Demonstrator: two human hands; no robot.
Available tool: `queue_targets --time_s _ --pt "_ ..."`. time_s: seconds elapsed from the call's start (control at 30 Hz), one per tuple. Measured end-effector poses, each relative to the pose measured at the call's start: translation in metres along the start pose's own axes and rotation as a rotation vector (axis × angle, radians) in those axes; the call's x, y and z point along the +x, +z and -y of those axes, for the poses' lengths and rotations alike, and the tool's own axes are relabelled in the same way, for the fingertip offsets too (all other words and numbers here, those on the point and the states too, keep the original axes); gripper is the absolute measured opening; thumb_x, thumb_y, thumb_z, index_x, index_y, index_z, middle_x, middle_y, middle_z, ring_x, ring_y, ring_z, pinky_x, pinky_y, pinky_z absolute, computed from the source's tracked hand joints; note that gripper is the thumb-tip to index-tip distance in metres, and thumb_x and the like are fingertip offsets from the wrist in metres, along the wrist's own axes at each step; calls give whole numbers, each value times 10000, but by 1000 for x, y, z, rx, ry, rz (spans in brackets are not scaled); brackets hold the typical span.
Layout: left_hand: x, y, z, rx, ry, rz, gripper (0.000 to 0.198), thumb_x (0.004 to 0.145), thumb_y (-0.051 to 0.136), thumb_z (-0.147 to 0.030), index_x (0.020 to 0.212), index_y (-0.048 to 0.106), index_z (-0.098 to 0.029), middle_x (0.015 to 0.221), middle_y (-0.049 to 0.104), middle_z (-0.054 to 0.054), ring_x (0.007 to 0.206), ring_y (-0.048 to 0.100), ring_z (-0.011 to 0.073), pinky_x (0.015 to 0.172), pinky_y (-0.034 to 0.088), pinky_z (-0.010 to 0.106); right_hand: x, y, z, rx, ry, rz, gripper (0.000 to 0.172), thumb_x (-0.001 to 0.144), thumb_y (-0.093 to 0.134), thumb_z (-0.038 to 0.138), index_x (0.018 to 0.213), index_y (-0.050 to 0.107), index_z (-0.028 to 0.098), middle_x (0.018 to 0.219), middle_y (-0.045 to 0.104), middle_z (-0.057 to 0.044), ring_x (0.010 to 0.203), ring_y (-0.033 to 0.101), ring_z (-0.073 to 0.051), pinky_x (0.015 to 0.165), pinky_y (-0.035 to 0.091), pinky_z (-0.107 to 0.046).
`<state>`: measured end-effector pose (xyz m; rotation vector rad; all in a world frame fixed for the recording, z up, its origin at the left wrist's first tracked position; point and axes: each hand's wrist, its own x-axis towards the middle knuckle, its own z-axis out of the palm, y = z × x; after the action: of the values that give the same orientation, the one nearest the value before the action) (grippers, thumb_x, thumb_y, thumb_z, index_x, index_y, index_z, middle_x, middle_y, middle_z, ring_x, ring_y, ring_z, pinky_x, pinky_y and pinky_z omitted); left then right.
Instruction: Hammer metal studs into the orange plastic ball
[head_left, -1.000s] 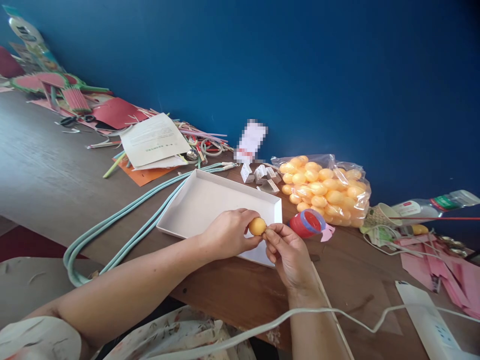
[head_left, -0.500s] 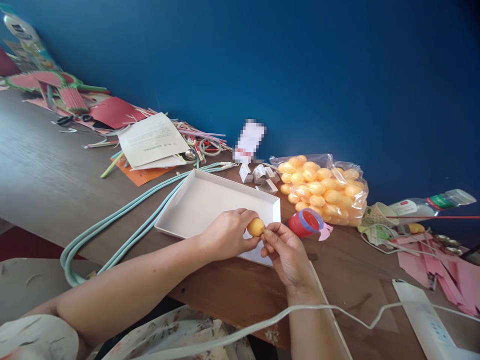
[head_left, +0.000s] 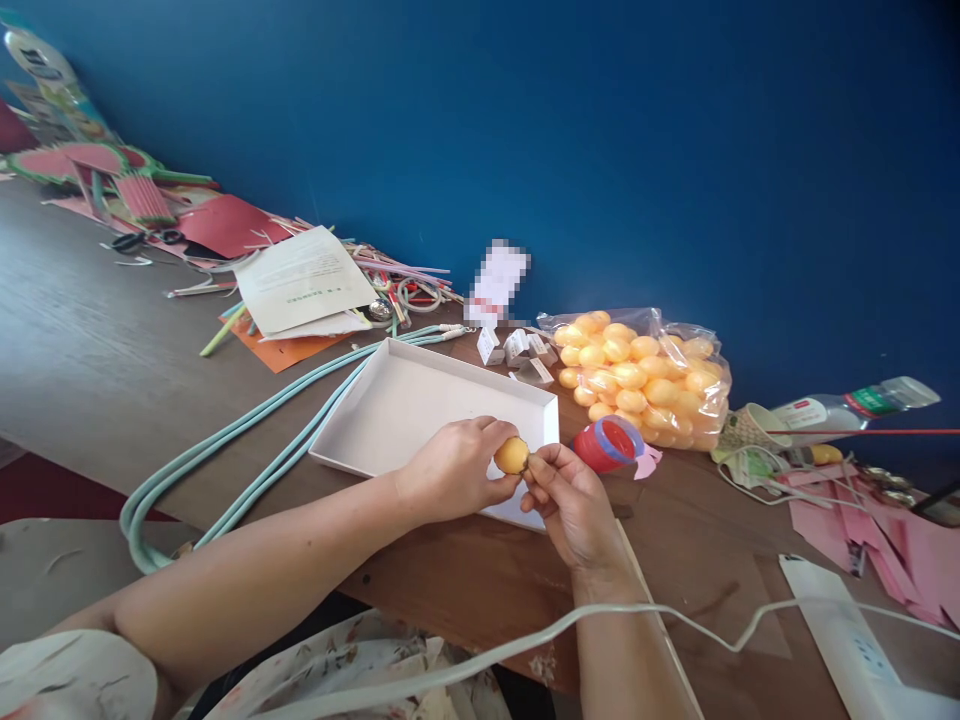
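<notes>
My left hand [head_left: 459, 468] grips a small yellow ball [head_left: 511, 456] between thumb and fingers, above the near edge of a shallow white box lid [head_left: 431, 395]. My right hand [head_left: 571, 505] is closed in a pinch against the ball's right side. A small dark bit shows at its fingertips, too small to name. Just right of the hands, a red cup with a blue rim [head_left: 606, 443] lies tilted. Behind it rests a clear plastic bag [head_left: 646, 375] full of similar yellow balls.
A looped mint-green cord [head_left: 247, 440] lies left of the lid. Papers [head_left: 304, 280] and straws lie at the back left, small folded cards [head_left: 517, 348] behind the lid. A plastic bottle [head_left: 862, 405] and pink paper [head_left: 885, 545] are right. A white cable [head_left: 555, 632] crosses before my right forearm.
Both hands keep nearly the same hold on the ball. The view has shifted slightly, so things at the right appear a little farther left.
</notes>
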<state>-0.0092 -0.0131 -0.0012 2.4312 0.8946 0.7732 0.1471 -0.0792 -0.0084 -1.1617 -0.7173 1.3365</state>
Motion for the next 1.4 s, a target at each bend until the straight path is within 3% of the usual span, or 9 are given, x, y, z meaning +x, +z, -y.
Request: queue_targets --time_s 0.2,0.37,0.5,0.7,0.87,1.03,1.2,1.4 --pt "3 -8 -3 -201 -107 6 271 722 611 -276 979 609 -190 799 603 3 648 534 120 602 402 231 -2 5 3 43 -62 -5 160 780 703 305 790 589 193 616 522 52 486 408 -56 486 461 -192" --pt "5 -9 -3 -543 -227 87 326 729 631 -275 1045 609 -197 755 608 -21 617 527 100 568 420 212 -3 8 3 87 -131 -26 131 848 622 333 870 608 205 659 486 44 504 368 -59 441 384 -171" --pt "7 -9 -2 -745 -262 135 346 744 640 -292 1066 603 -170 726 586 -13 622 551 105 553 444 210 -2 5 0 14 -188 -65 149 849 620 337 936 616 217 734 527 22 579 434 -80 471 403 -183" --pt "7 -5 -2 -826 -284 152 445 743 667 -350 1141 591 -167 772 601 11 597 552 99 534 488 216 -4 7 1 -67 -166 9 205 849 614 346 1018 619 231 912 614 -22 741 555 -128 531 461 -215" --pt "5 -1 1 -818 -279 178 552 748 676 -364 1258 535 -207 814 622 14 600 576 103 525 505 223 -6 10 2 -46 -156 16 246 816 650 347 1027 635 221 920 633 -25 715 574 -120 544 492 -227" --pt "7 -7 1 -923 -379 223 702 732 700 -405 1348 444 -188 812 612 22 609 613 119 577 550 282 -4 9 1 -46 -189 -53 244 790 677 355 996 629 232 886 652 -17 690 587 -121 525 492 -228" --pt "13 -15 0 -1066 -436 249 548 790 605 -505 1194 591 -136 849 634 65 674 610 129 603 559 302 -4 8 2 -58 -218 -78 232 808 660 344 1013 624 239 845 629 -5 668 580 -116 501 481 -218" --pt "13 -15 4 -1180 -504 289 490 736 658 -526 1021 665 -128 808 639 64 656 556 105 589 525 257 -6 10 3 -75 -205 -51 242 789 680 331 1007 647 230 871 640 -18 683 587 -123 513 484 -222"
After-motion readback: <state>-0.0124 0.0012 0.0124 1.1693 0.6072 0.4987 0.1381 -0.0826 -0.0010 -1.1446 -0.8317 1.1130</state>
